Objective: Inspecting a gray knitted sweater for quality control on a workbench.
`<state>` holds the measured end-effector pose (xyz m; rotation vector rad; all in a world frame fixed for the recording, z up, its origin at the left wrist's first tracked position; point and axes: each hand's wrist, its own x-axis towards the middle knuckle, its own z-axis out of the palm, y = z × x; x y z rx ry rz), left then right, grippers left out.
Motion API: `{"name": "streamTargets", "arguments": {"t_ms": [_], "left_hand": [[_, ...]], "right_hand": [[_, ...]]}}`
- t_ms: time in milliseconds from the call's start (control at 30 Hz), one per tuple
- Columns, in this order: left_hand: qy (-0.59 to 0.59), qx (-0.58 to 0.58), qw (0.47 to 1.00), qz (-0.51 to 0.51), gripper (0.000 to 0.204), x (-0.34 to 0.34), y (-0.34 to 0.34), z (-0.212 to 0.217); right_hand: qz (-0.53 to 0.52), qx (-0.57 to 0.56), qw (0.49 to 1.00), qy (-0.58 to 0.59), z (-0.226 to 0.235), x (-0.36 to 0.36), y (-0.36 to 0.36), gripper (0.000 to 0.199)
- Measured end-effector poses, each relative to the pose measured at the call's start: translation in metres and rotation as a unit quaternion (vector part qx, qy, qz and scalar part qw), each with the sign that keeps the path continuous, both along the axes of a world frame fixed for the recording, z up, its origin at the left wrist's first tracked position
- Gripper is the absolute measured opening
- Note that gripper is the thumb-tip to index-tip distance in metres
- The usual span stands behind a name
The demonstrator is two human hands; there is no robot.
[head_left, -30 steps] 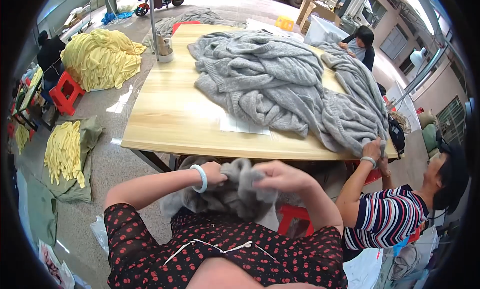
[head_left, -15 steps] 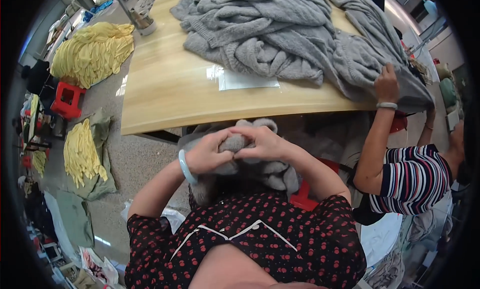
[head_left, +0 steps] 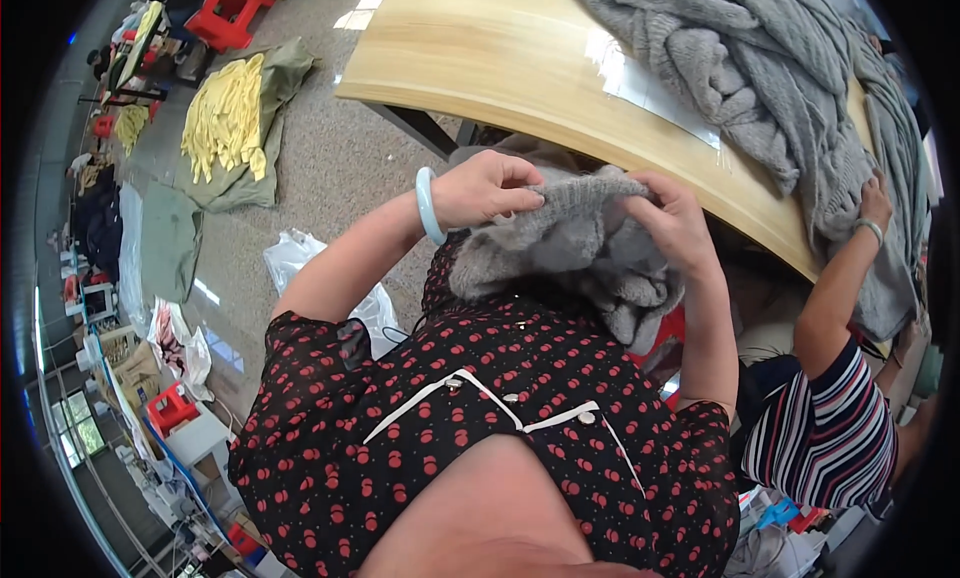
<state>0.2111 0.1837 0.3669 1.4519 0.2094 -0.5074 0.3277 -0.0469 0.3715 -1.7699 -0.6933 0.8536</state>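
Observation:
A grey knitted garment (head_left: 590, 233) lies bunched over my lap, its ribbed edge pulled taut between both hands. My left hand (head_left: 490, 190), with a pale blue bangle on the wrist, pinches one end of that ribbed edge. At the other end, my right hand (head_left: 672, 218) has thumb and fingers closed on the same knit. The garment's lower folds hang down between my forearms. Whether the piece is a sweater or something else cannot be made out.
Just beyond my hands is the edge of a wooden table (head_left: 480, 43) bearing a heap of grey knitwear (head_left: 740, 58). To my right, a co-worker in a striped top (head_left: 825, 433) touches the heap. Yellow garments (head_left: 225, 118) lie on a green cloth on the floor.
My hands have moved apart, stretching the ribbed edge between them; before, they were close together around the bunched knit. The whole view has turned, with the table now farther right.

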Motion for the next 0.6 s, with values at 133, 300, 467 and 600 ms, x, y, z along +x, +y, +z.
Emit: {"name": "streamTargets", "arguments": {"t_ms": [133,300,467,600], "left_hand": [[-0.072,0.187,0.979,-0.044,0.014,-0.001,-0.002,-0.002],[-0.017,0.112,0.993,0.036,0.013,0.007,-0.008,0.007],[-0.057,0.063,0.990,0.115,0.013,0.007,-0.010,-0.008],[-0.024,-0.071,0.984,0.163,0.011,0.006,-0.012,-0.008]], "right_hand": [[-0.019,-0.049,0.997,-0.056,0.003,-0.002,0.013,0.019],[0.018,0.027,0.996,-0.083,0.004,-0.017,0.040,0.038],[0.038,-0.028,0.999,-0.007,0.004,-0.021,0.056,0.031],[-0.020,0.057,0.998,-0.027,-0.015,-0.022,0.058,0.026]]}}
